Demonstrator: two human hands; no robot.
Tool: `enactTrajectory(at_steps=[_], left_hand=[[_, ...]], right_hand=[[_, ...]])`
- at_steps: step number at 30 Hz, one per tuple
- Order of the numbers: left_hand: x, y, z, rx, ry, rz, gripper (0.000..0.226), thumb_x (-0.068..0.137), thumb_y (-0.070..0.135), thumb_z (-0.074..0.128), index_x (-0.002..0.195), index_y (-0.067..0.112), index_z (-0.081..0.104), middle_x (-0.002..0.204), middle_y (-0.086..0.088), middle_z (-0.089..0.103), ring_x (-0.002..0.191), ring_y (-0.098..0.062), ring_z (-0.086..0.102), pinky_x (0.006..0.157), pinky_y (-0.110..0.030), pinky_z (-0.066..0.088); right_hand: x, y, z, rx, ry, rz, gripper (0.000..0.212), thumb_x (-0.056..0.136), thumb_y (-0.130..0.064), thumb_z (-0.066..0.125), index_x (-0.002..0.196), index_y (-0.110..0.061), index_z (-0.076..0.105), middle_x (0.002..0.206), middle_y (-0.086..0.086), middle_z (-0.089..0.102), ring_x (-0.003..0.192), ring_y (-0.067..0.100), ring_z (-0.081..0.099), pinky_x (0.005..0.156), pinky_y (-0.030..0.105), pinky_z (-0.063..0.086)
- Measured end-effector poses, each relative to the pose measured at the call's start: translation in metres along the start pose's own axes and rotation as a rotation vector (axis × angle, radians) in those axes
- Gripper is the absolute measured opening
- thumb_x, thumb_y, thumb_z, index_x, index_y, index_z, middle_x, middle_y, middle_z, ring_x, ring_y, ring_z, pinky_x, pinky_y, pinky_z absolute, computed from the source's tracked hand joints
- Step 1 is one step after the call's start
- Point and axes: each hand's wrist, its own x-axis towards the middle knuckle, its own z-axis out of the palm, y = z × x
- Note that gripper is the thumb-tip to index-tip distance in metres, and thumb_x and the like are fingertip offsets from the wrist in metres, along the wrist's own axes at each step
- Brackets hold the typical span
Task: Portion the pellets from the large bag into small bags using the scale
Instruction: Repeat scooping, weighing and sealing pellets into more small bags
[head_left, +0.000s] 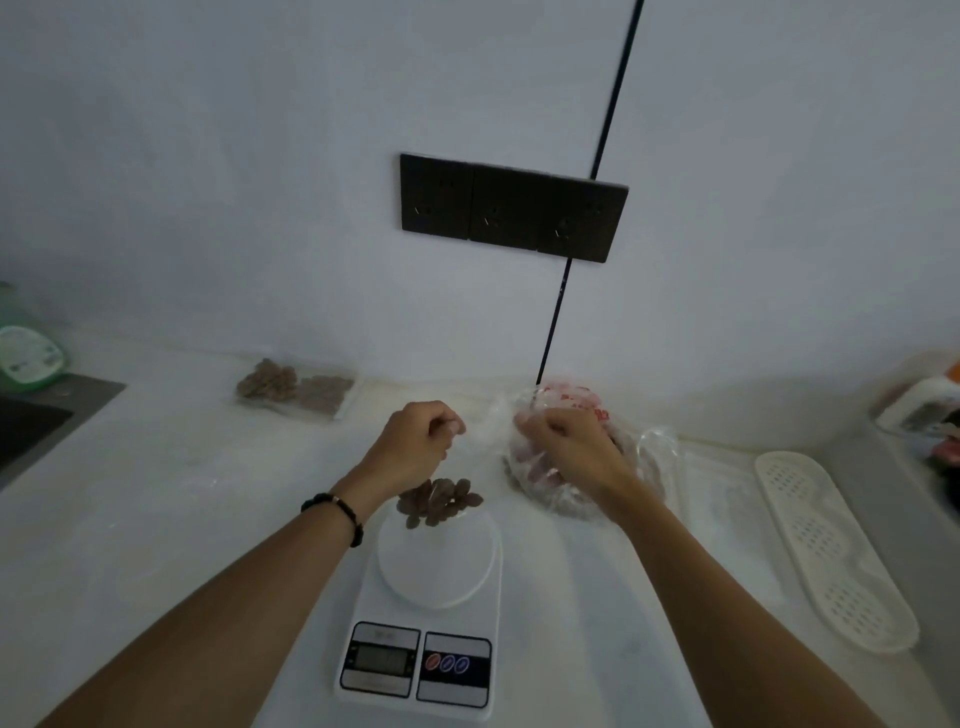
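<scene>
Pellets (440, 503) sit in a small clear bag (470, 447) at the scale's (434, 582) far edge; left hand (423, 441) and right hand (569, 441) each pinch its mouth, the big bag (566, 415) behind. Looks like weighing a portion; next comes settling it squarely on the pan. Filled bags (296, 392) wait by the wall on the white surface (156, 493), under dark sockets (511, 208).

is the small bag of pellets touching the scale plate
Cannot tell. In the head view the small bag, held up by both hands, overlaps the scale plate's far edge; no gap or contact shows.
</scene>
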Motion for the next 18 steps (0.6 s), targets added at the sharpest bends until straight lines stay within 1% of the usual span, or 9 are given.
enactTrajectory(at_steps=[2, 3, 5, 8, 11, 12, 14, 16, 18], left_hand=[[0.001, -0.005, 0.005, 0.019, -0.063, -0.001, 0.018, 0.099, 0.015, 0.049, 0.091, 0.017, 0.065, 0.083, 0.006, 0.064, 0.073, -0.007, 0.06, 0.059, -0.008, 0.041], [0.001, -0.007, 0.008, 0.032, -0.092, 0.01, 0.016, 0.099, 0.016, 0.051, 0.093, 0.015, 0.066, 0.085, 0.006, 0.064, 0.075, -0.008, 0.06, 0.062, -0.01, 0.042], [0.002, -0.012, 0.017, 0.062, -0.145, 0.049, 0.015, 0.098, 0.019, 0.054, 0.097, 0.012, 0.067, 0.088, 0.004, 0.065, 0.081, -0.013, 0.061, 0.068, -0.016, 0.046], [0.002, -0.024, 0.031, 0.148, -0.215, 0.087, 0.018, 0.096, 0.014, 0.055, 0.107, 0.012, 0.068, 0.102, -0.002, 0.067, 0.095, -0.017, 0.062, 0.085, -0.029, 0.05], [-0.001, -0.035, 0.039, 0.276, -0.249, 0.134, 0.031, 0.095, 0.015, 0.054, 0.126, 0.013, 0.06, 0.12, -0.005, 0.059, 0.113, -0.022, 0.055, 0.097, -0.037, 0.045], [-0.004, -0.038, 0.04, 0.337, -0.252, 0.155, 0.037, 0.096, 0.018, 0.054, 0.132, 0.013, 0.055, 0.128, -0.005, 0.055, 0.12, -0.023, 0.05, 0.101, -0.039, 0.042], [-0.012, -0.043, 0.037, 0.458, -0.23, 0.225, 0.044, 0.097, 0.022, 0.051, 0.139, 0.013, 0.049, 0.139, -0.006, 0.048, 0.129, -0.023, 0.04, 0.105, -0.039, 0.037], [-0.021, -0.048, 0.032, 0.533, -0.178, 0.296, 0.045, 0.097, 0.023, 0.05, 0.14, 0.013, 0.048, 0.141, -0.007, 0.046, 0.133, -0.022, 0.036, 0.106, -0.036, 0.034], [-0.032, -0.053, 0.026, 0.575, -0.126, 0.316, 0.045, 0.097, 0.024, 0.051, 0.14, 0.011, 0.048, 0.143, -0.008, 0.046, 0.138, -0.022, 0.031, 0.11, -0.035, 0.029]], right_hand=[[-0.005, 0.011, 0.01, -0.117, 0.006, 0.015, 0.021, 0.093, -0.022, 0.064, 0.079, -0.006, 0.064, 0.063, 0.003, 0.066, 0.05, 0.01, 0.061, 0.048, 0.019, 0.048], [-0.006, 0.018, 0.015, -0.132, 0.021, 0.053, 0.02, 0.092, -0.017, 0.065, 0.075, -0.005, 0.065, 0.062, 0.003, 0.064, 0.049, 0.009, 0.059, 0.048, 0.017, 0.047], [-0.009, 0.033, 0.021, -0.086, 0.06, 0.162, 0.019, 0.091, -0.011, 0.063, 0.077, 0.001, 0.067, 0.065, 0.007, 0.065, 0.049, 0.01, 0.059, 0.047, 0.017, 0.046], [-0.015, 0.052, 0.028, -0.022, 0.123, 0.265, 0.016, 0.09, -0.006, 0.063, 0.077, 0.004, 0.064, 0.066, 0.013, 0.064, 0.048, 0.015, 0.057, 0.046, 0.021, 0.049], [-0.016, 0.072, 0.033, -0.053, 0.173, 0.316, 0.016, 0.087, -0.003, 0.065, 0.078, 0.009, 0.064, 0.066, 0.015, 0.063, 0.05, 0.019, 0.06, 0.052, 0.028, 0.055], [-0.016, 0.078, 0.034, -0.087, 0.185, 0.321, 0.016, 0.086, -0.006, 0.066, 0.08, 0.009, 0.064, 0.068, 0.014, 0.065, 0.054, 0.021, 0.063, 0.056, 0.032, 0.057], [-0.015, 0.084, 0.035, -0.209, 0.216, 0.311, 0.014, 0.085, -0.014, 0.068, 0.087, 0.0, 0.064, 0.077, 0.01, 0.066, 0.067, 0.024, 0.066, 0.066, 0.039, 0.059], [-0.018, 0.082, 0.034, -0.307, 0.255, 0.29, 0.021, 0.089, -0.02, 0.064, 0.106, -0.008, 0.061, 0.09, 0.004, 0.064, 0.083, 0.023, 0.064, 0.075, 0.035, 0.054], [-0.021, 0.081, 0.032, -0.36, 0.3, 0.268, 0.036, 0.092, -0.022, 0.06, 0.125, -0.007, 0.056, 0.109, 0.007, 0.062, 0.1, 0.024, 0.061, 0.085, 0.033, 0.049]])
